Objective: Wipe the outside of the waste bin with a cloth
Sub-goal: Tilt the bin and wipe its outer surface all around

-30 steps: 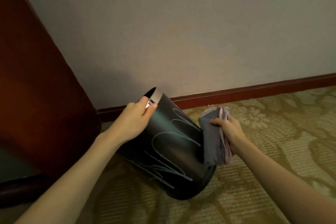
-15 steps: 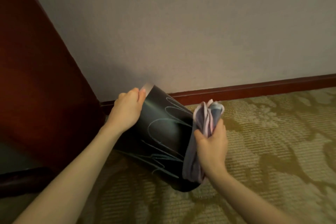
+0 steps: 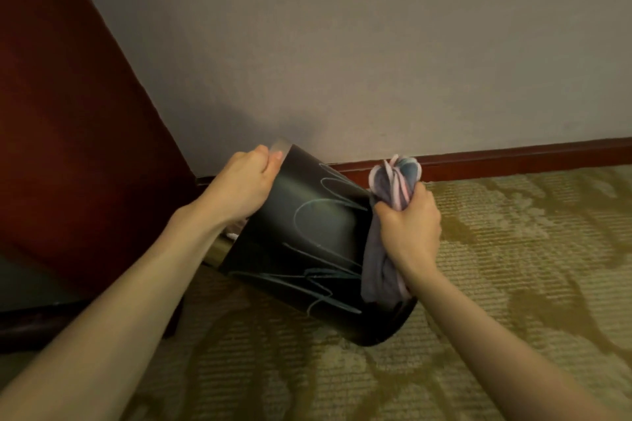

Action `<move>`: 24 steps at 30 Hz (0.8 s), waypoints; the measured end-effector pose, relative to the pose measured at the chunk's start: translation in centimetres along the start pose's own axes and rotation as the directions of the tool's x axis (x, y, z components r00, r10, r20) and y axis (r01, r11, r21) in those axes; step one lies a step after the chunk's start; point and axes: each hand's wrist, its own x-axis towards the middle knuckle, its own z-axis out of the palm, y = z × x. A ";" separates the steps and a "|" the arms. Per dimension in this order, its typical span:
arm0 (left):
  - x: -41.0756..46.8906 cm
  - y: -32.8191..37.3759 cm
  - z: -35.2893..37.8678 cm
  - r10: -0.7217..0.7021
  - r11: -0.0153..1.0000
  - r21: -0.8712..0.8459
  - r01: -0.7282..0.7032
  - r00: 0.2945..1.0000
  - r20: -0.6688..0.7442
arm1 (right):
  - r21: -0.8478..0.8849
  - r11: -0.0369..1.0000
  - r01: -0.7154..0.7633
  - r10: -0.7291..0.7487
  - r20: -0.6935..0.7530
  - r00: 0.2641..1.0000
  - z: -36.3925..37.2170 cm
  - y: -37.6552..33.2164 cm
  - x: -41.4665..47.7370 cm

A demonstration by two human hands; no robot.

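Waste bin [image 3: 318, 249] tilted on a patterned carpet [image 3: 513, 284], held between two bare hands.
Black with pale scribbles, it leans near the carpet's far edge by the skirting board [image 3: 513, 154]. The left hand [image 3: 242, 184] curls over its rim. The right hand [image 3: 408, 232] clenches a bunched grey-pink cloth [image 3: 396, 178] against its side. Its base seems to touch the carpet.

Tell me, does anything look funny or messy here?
Yes. The bin leans over instead of standing straight, with the left hand gripping its rim. Pale scribbly lines run across its dark side. The right hand holds a bunched cloth against it.
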 end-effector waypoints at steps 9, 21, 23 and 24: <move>-2.4 -0.2 -0.4 0.045 0.995 -0.094 -0.042 0.999 0.024 | -0.103 0.954 -0.283 0.298 0.181 0.937 1.1 1.4 8.1; -2.8 0.0 0.3 0.020 0.994 -0.104 -0.021 1.000 -0.014 | 0.046 0.975 -0.219 0.213 0.120 0.970 -0.2 1.6 5.0; -2.2 0.4 0.4 0.016 0.992 -0.127 -0.016 1.000 -0.001 | 0.101 0.974 -0.201 0.197 0.048 0.979 -0.6 1.0 3.4; -1.9 0.6 0.5 0.009 0.991 -0.136 -0.008 1.000 0.006 | 0.131 0.974 -0.187 0.187 0.013 0.982 -0.7 0.7 2.6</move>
